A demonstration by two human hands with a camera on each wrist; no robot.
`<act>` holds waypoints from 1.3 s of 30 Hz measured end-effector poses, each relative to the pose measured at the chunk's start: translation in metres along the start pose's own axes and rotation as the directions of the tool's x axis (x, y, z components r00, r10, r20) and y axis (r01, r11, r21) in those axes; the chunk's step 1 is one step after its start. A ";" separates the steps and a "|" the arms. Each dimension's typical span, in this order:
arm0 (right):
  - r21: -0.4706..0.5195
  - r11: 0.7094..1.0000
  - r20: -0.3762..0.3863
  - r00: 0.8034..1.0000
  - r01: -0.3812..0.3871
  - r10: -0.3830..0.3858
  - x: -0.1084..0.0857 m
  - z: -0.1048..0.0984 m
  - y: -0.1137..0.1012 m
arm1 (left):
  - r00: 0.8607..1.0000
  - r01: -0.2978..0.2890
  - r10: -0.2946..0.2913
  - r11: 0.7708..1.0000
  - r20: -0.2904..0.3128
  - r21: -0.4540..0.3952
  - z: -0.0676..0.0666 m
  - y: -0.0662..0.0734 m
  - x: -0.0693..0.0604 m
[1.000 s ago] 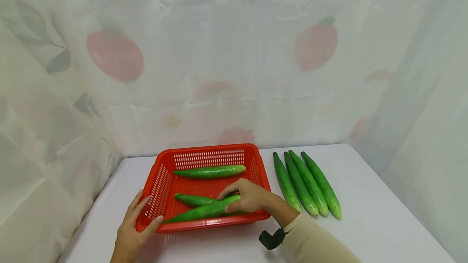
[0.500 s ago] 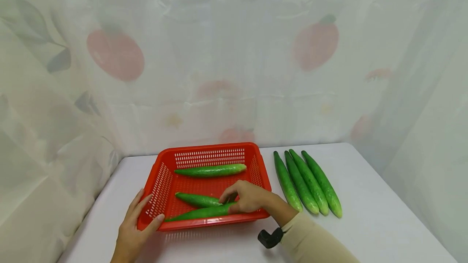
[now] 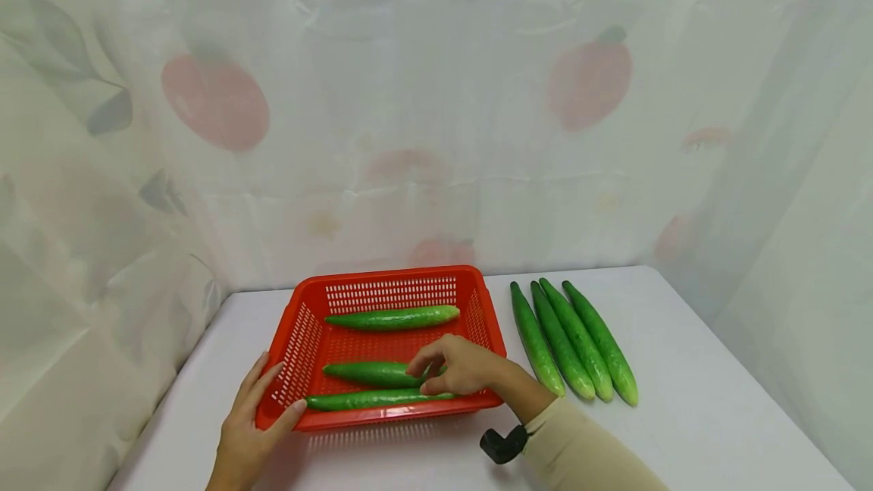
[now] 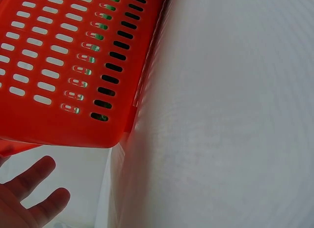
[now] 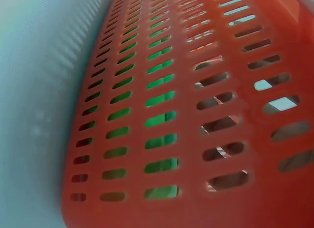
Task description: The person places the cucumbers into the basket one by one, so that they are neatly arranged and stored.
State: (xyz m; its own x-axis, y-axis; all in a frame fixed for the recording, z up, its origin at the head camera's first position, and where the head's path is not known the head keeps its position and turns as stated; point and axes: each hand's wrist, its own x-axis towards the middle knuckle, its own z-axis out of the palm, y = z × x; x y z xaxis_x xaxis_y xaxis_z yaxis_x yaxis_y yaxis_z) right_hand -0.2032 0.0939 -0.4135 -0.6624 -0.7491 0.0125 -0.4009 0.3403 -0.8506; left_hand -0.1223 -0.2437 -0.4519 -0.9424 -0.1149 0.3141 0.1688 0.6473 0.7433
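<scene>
A red plastic basket [image 3: 382, 419] with slotted walls holds three green cucumbers. One cucumber [image 3: 392, 318] lies along the back; the middle cucumber [image 3: 364, 373] and the front cucumber [image 3: 361, 400] lie nearly parallel near the front wall. My right hand [image 3: 460, 366] reaches in over the right ends of these two, fingers loosely bent and partly covering them. At the front left corner is my left hand [image 3: 248, 434], thumb by the rim and fingers along the outside. In the left wrist view its fingers [image 4: 37, 176] are spread. The basket wall [image 5: 196, 208] hides my right hand in the right wrist view.
Several cucumbers [image 3: 576, 339] lie side by side on the white table [image 3: 709, 415], right of the basket. A pale curtain [image 3: 436, 97] with fruit prints stands behind, and similar sheets flank both sides. A black wrist device [image 3: 505, 445] sits on the right sleeve.
The front cucumber has gone down from my right hand to the basket floor by the front wall. The middle one has straightened. My right fingers have loosened; the left hand stays at the corner.
</scene>
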 end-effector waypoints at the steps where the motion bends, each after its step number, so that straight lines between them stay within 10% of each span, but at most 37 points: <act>1: 0.004 1.000 -0.001 1.000 0.008 -0.008 0.000 0.000 0.000 | 1.000 0.002 -0.002 1.000 0.000 0.002 0.000 0.000 0.000; 39: 0.186 0.944 -0.287 0.934 0.273 -0.213 -0.042 -0.015 -0.017 | 1.000 0.006 -0.006 1.000 -0.019 0.000 0.002 0.000 0.001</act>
State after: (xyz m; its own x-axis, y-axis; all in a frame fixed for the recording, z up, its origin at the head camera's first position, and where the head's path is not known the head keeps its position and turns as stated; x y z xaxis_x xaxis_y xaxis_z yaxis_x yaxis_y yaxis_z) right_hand -0.1782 0.1276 -0.3917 -0.7147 -0.6091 0.3439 -0.4412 0.0112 -0.8973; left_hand -0.1240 -0.2427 -0.4531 -0.9378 -0.1332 0.3207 0.1629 0.6469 0.7450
